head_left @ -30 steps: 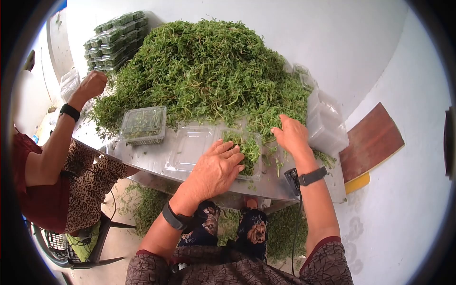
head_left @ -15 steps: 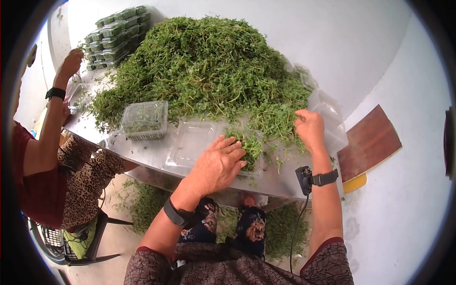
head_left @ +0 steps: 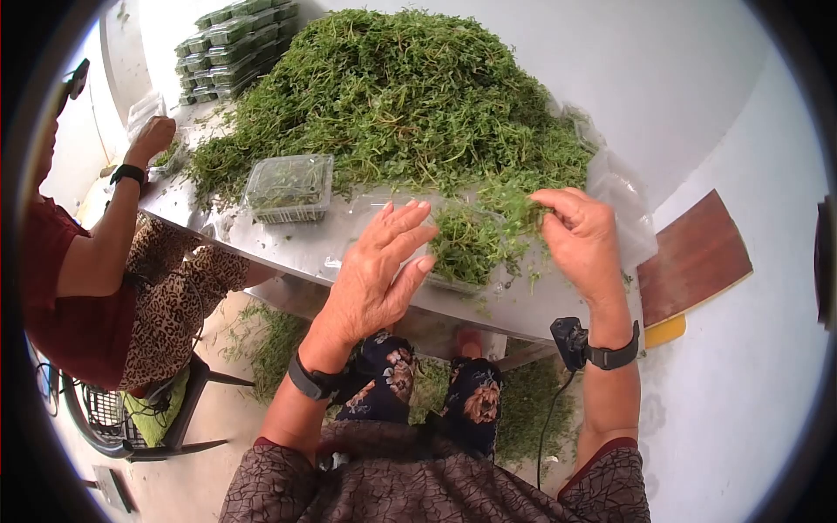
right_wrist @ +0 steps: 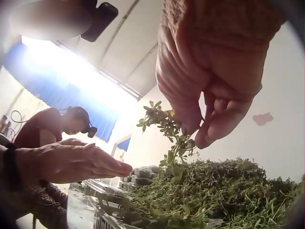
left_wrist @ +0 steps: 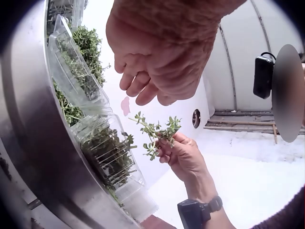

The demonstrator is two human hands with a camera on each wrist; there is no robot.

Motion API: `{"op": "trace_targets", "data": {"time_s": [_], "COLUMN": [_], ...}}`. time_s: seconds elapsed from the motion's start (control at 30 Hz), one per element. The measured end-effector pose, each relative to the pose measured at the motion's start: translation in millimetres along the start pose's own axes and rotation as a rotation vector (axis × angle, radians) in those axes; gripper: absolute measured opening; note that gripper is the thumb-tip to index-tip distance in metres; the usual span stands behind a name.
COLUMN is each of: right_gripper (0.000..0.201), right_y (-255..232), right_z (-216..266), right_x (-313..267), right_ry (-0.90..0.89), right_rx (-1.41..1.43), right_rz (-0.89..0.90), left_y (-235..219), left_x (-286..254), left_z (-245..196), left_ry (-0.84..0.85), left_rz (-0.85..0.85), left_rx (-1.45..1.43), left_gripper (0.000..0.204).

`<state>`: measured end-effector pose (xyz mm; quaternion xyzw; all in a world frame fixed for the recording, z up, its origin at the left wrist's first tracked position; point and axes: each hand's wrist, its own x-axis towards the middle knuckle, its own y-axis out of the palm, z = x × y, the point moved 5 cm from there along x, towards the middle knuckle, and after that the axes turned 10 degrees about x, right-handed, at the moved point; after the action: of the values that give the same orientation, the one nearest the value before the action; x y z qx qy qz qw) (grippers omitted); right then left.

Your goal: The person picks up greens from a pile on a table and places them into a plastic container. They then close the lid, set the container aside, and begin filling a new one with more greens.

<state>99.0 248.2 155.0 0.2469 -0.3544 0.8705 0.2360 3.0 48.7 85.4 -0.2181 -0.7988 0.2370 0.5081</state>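
Observation:
My right hand (head_left: 584, 240) pinches a small bunch of green sprigs (head_left: 521, 209) between thumb and fingertips, just right of an open clear box holding greens (head_left: 462, 248). In the right wrist view the sprigs (right_wrist: 174, 136) hang from the fingertips above the box and heap. My left hand (head_left: 373, 275) is raised at the box's left side, its fingers extended and holding nothing; the left wrist view shows it (left_wrist: 159, 57) above the box (left_wrist: 112, 152), apart from it. The box's lid, folded out to the left, is partly behind that hand.
A large heap of greens (head_left: 401, 96) covers the table's back. A closed box (head_left: 289, 187) stands left, filled boxes (head_left: 235, 52) are stacked back left, and empty clear boxes (head_left: 621, 205) stand right. Another person (head_left: 96, 288) sits at the left with a hand near a box.
My left hand has lifted off the greens in the box and moved up and left. My right hand has come back from the heap's right edge with sprigs. The view has shifted slightly.

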Motion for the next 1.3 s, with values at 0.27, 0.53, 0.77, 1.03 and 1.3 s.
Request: {"op": "trace_targets", "data": {"time_s": [0.27,0.53,0.77,1.03,1.3], "right_gripper": [0.024,0.027,0.038,0.034,0.025], "right_y": [32.1,48.3,35.5,35.8,57.8], "right_z": [-5.9,-15.2,-4.5,10.8,-0.7], "right_x": [-8.0,-26.9,-36.2,-55.9,-55.1], "right_ry": [-0.14,-0.287,-0.149,-0.229,-0.277], "right_rx": [-0.121,-0.225,-0.181,-0.215,-0.33], "right_rz": [0.198,0.324,0.236,0.294,0.376], "left_y": [8.4,23.2,37.3,40.6,43.5], "left_x": [-30.2,-31.9,-33.7,-39.6,-41.7], "left_z": [-5.4,-21.6,-29.8,-25.4,-23.2], "left_ry": [0.036,0.096,0.149,0.146,0.155], "left_rz": [0.046,0.088,0.1,0.096,0.082], "left_rx": [0.043,0.076,0.082,0.101,0.175], "left_gripper": [0.041,0.052,0.058,0.06,0.061]}}
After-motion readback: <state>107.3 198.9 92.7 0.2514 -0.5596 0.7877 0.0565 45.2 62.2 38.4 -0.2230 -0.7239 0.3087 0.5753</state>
